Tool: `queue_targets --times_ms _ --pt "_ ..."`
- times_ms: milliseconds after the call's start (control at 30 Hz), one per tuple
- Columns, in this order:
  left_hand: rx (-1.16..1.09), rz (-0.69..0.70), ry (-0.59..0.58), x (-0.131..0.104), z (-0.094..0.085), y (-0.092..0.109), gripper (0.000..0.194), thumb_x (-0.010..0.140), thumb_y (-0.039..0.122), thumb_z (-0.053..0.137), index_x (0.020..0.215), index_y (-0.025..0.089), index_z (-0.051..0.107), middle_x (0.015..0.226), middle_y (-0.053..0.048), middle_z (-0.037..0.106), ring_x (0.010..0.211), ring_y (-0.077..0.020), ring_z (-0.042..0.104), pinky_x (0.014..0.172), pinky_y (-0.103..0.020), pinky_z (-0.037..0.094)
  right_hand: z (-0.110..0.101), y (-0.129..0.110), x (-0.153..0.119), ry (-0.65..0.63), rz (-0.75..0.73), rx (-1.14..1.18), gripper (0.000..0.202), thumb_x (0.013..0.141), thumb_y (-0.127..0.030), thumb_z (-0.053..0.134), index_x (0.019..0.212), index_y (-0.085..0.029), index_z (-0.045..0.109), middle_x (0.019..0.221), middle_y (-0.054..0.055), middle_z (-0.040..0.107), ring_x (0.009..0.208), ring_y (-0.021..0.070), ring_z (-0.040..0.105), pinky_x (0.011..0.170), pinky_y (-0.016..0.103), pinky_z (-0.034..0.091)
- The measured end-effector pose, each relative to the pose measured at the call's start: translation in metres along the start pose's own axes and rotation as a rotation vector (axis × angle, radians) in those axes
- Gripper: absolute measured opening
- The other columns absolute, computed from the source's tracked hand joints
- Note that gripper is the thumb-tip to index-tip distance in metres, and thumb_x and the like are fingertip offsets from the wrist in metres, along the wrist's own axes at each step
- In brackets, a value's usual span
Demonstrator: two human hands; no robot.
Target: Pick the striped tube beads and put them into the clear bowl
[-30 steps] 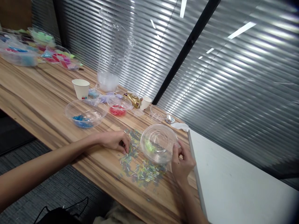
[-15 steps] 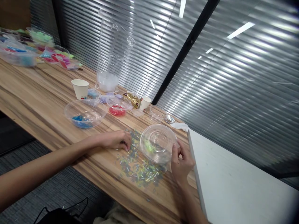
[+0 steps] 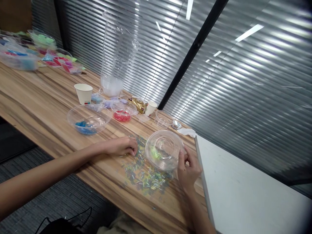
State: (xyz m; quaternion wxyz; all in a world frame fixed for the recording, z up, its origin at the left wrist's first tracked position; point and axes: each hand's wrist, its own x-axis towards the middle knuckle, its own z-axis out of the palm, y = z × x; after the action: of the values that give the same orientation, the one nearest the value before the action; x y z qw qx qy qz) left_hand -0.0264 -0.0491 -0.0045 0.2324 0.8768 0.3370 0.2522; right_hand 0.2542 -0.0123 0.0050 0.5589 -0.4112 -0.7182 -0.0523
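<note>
My right hand (image 3: 189,167) grips the rim of a clear round plastic bowl (image 3: 165,150), which is tilted over the table and has some yellow-green pieces in it. To its left, my left hand (image 3: 124,146) rests on the wood with its fingers curled together; whatever they may hold is hidden. Small clear, yellowish and bluish tube-like pieces (image 3: 148,178) lie scattered between and below the hands. Behind my left forearm stands a clear bowl (image 3: 89,119) with blue pieces. Another clear bowl (image 3: 123,110) holds red pieces.
Paper cups (image 3: 84,93) (image 3: 150,108), a gold packet (image 3: 138,104), a tall plastic bag (image 3: 112,85) and an empty clear bowl (image 3: 163,119) line the back. Bowls of colourful pieces (image 3: 21,58) stand far left. A white board (image 3: 243,188) adjoins the wooden table (image 3: 44,107) on the right.
</note>
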Motion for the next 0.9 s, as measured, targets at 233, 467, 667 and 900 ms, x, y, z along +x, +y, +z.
queue_targets --times_ms 233,467,667,900 --pt "-0.072 0.009 0.215 0.009 -0.009 0.014 0.016 0.089 0.019 0.050 0.081 0.014 0.063 0.079 -0.005 0.062 0.074 -0.0127 0.057 0.068 -0.021 0.044 -0.001 0.000 0.002 0.031 -0.004 -0.004 0.030 0.087 -0.028 0.052 0.098 -0.005 0.067 0.050 -0.004 0.044 0.044 0.0079 0.040 0.047 0.020 0.036" --pt "0.092 0.169 0.356 0.060 -0.007 0.046 0.016 0.090 0.017 0.048 0.088 0.015 0.064 0.087 -0.007 0.063 0.083 -0.0141 0.058 0.075 -0.023 0.044 0.001 0.001 -0.005 -0.002 0.018 0.056 0.029 0.088 -0.026 0.051 0.102 -0.004 0.066 0.050 -0.004 0.044 0.043 0.0072 0.040 0.046 0.018 0.036" --pt "0.233 0.182 0.284 0.078 0.002 0.043 0.018 0.089 0.015 0.048 0.098 0.015 0.064 0.098 -0.009 0.064 0.092 -0.0173 0.059 0.079 -0.026 0.045 0.003 0.003 -0.005 -0.025 0.000 0.062 0.030 0.088 -0.025 0.049 0.101 -0.004 0.066 0.052 -0.003 0.047 0.044 0.0077 0.041 0.046 0.019 0.037" --pt "0.002 0.045 0.218 0.026 -0.011 0.030 0.018 0.089 0.023 0.052 0.100 0.016 0.063 0.095 -0.007 0.062 0.087 -0.0148 0.058 0.077 -0.026 0.046 0.001 0.005 0.000 0.015 -0.006 0.022 0.029 0.088 -0.025 0.050 0.098 -0.004 0.067 0.050 -0.004 0.045 0.042 0.0071 0.039 0.045 0.018 0.035"
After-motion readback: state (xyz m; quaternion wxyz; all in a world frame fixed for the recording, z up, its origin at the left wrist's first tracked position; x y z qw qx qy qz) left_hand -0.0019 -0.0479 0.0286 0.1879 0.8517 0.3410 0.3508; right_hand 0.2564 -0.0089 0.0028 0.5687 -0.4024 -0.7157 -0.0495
